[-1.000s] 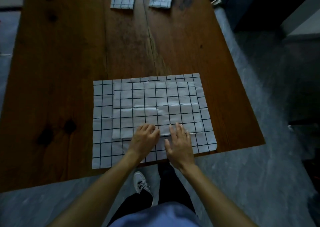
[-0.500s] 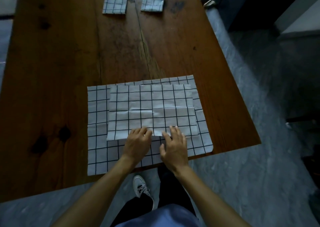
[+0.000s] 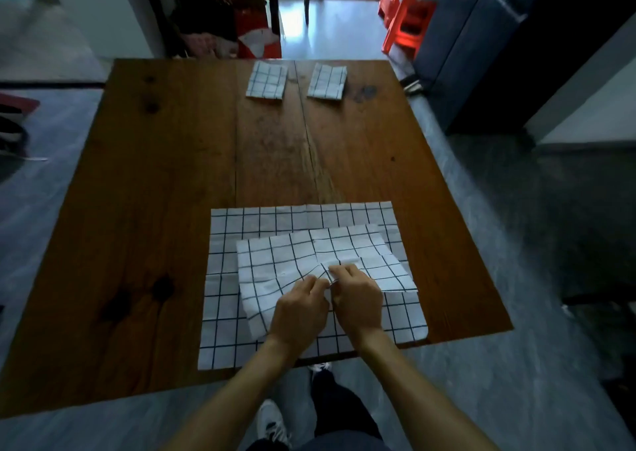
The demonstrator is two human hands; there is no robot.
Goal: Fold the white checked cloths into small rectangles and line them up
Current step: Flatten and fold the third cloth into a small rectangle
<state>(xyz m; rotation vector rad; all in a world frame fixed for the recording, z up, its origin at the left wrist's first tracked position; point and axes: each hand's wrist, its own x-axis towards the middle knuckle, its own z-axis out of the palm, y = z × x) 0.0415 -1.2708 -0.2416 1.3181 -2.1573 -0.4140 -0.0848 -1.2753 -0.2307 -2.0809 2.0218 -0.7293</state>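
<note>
Two white checked cloths lie stacked at the near edge of the wooden table (image 3: 165, 182). The larger bottom cloth (image 3: 223, 313) lies flat. The smaller top cloth (image 3: 275, 261) is bunched and lifted at the middle of its near edge. My left hand (image 3: 298, 313) and my right hand (image 3: 358, 299) sit side by side there, both pinching that edge of the top cloth. At the far edge rest two small folded checked cloths, one on the left (image 3: 267, 80) and one on the right (image 3: 327, 81), side by side with a gap between them.
Bare wood stretches between the stacked cloths and the folded pair. Beyond the table stand a dark chair (image 3: 220, 10), red stools (image 3: 406, 20) and a dark cabinet (image 3: 481, 37). Grey floor surrounds the table; my legs and white shoe (image 3: 272, 423) are below.
The view tilted up, showing the room beyond. Both hands went from lying flat on the cloths to pinching the top cloth's near edge, which has bunched up and skewed.
</note>
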